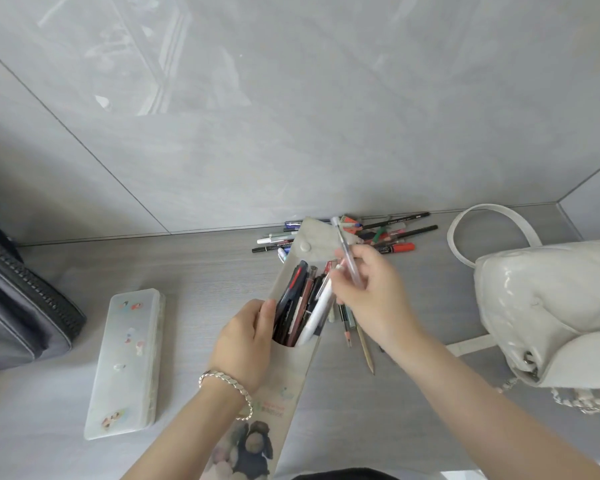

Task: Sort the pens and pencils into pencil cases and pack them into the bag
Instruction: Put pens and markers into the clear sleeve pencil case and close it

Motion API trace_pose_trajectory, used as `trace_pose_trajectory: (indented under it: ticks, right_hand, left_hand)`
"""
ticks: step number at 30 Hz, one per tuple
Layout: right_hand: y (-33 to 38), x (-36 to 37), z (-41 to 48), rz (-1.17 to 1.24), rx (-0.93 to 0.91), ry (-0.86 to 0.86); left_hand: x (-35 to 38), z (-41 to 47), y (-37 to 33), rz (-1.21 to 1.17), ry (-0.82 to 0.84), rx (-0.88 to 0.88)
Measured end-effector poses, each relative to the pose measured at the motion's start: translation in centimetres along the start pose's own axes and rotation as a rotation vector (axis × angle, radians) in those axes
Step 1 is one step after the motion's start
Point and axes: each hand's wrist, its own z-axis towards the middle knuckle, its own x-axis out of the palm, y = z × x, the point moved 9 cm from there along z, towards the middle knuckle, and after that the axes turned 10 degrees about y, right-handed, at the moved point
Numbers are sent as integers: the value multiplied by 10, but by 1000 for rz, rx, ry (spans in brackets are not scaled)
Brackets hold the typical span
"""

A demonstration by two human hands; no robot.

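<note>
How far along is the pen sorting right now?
Done: several pens stand in the pouch, held by the left hand. In hand: the right hand holds a clear pen. Left: the pile, loose pencils and packing the white bag.

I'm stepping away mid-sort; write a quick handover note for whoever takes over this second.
Left hand grips the pouch open; right hand pinches a clear pen over its mouth.
Done: several pens stand in the pouch.
Left: the pile of pens behind the pouch, the pencils beside it on the table. The plastic case lies shut at left. Neither case is in the white bag at right yet.
</note>
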Motion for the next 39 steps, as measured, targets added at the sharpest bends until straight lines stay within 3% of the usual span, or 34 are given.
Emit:
trace_pose_trajectory:
  ticks: [5, 8, 11, 15, 17, 22, 26, 31, 39]
  right_hand:
    - [-3, 20, -10, -399, -76, 72]
    - [6, 14, -13, -425, -143, 30]
    - [12, -8, -15, -111, -172, -89]
    - [7, -11, -7, 607, -135, -84]
    - [1, -3, -6, 756, -71, -110]
    - [-11, 17, -12, 387, -62, -51]
    - [-14, 20, -14, 237, -66, 41]
    - [-17, 21, -13, -211, -50, 158]
    - [-16, 44, -8, -847, -275, 194]
  left_hand:
    - [3, -2, -2, 2, 1, 18]
    - [3, -1, 0, -8, 6, 0]
    - [3, 2, 1, -16, 26, -14]
    - [8, 2, 2, -20, 61, -29]
    - [13, 0, 0, -17, 79, -23]
    - [12, -3, -4, -26, 71, 14]
    - [12, -3, 3, -9, 84, -18]
    - [16, -2, 8, 13, 111, -33]
    - [16, 7, 9, 25, 120, -46]
